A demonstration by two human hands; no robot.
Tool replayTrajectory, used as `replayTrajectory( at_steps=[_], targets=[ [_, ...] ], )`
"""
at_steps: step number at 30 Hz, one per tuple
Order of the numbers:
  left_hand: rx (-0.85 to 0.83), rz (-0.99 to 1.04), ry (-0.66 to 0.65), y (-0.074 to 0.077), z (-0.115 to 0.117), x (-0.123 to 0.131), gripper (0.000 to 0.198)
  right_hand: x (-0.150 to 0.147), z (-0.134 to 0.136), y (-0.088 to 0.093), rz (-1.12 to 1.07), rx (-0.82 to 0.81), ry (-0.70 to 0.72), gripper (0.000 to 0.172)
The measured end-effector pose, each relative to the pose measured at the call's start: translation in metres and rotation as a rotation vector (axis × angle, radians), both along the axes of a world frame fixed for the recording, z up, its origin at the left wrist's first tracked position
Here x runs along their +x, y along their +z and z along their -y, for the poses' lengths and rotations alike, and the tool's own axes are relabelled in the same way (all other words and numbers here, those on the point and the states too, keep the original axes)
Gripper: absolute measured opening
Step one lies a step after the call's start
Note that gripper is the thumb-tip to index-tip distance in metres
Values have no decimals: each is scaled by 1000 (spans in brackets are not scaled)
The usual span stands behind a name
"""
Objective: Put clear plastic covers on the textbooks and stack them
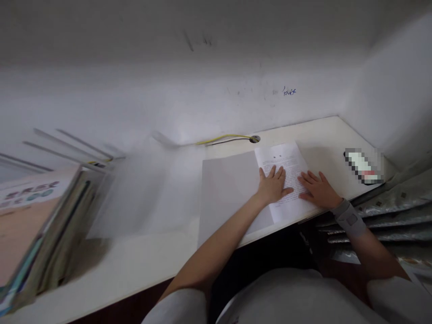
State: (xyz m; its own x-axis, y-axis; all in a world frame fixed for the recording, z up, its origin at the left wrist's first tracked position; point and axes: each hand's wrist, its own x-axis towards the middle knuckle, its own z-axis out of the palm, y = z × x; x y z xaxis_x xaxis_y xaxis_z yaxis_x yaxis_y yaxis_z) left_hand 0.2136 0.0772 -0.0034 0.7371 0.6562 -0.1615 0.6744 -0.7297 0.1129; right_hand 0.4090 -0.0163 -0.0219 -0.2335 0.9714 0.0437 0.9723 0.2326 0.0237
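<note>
My left hand [274, 185] lies flat on a printed sheet of paper [282, 164], fingers spread, near the sheet's left edge. My right hand [319, 191] rests flat on the sheet's lower right part and holds nothing. A grey wrist brace [349, 218] wraps my right wrist. A larger plain pale grey sheet [229, 193] lies to the left, partly under the printed page. A blurred translucent sheet [135, 189] shows further left, and its edges cannot be made out.
The white desk [324, 135] meets white walls at the back and right. A yellow cable runs into a grommet hole [254, 139]. A pixelated phone [362, 166] lies at the right. A stack of books [43, 225] stands at the left. Patterned fabric [381, 216] hangs below the right edge.
</note>
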Motion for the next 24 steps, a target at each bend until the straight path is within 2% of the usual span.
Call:
replayTrajectory(
  at_steps=[6, 9, 12, 15, 18, 21, 24],
  targets=[
    [12, 60, 0, 0, -1, 12, 74, -6, -3, -4, -7, -1, 7, 63],
    [41, 142, 21, 6, 1, -3, 69, -10, -2, -3, -11, 10, -32, 63],
    [118, 202, 189, 9, 0, -53, 66, -13, -2, -2, -1, 44, -72, 62],
    [152, 277, 492, 2, -2, -124, 64, -18, -7, -1, -13, 68, -36, 60],
    [-27, 514, 737, -10, -1, -184, 59, -24, -13, -4, -34, 51, 43, 59],
    [-282, 833, 906, -17, 0, -210, 56, -29, -17, -10, -33, 38, 72, 58],
    [-403, 1010, 975, -17, -2, -215, 55, -31, -17, -13, -19, 47, 68, 58]
  ],
)
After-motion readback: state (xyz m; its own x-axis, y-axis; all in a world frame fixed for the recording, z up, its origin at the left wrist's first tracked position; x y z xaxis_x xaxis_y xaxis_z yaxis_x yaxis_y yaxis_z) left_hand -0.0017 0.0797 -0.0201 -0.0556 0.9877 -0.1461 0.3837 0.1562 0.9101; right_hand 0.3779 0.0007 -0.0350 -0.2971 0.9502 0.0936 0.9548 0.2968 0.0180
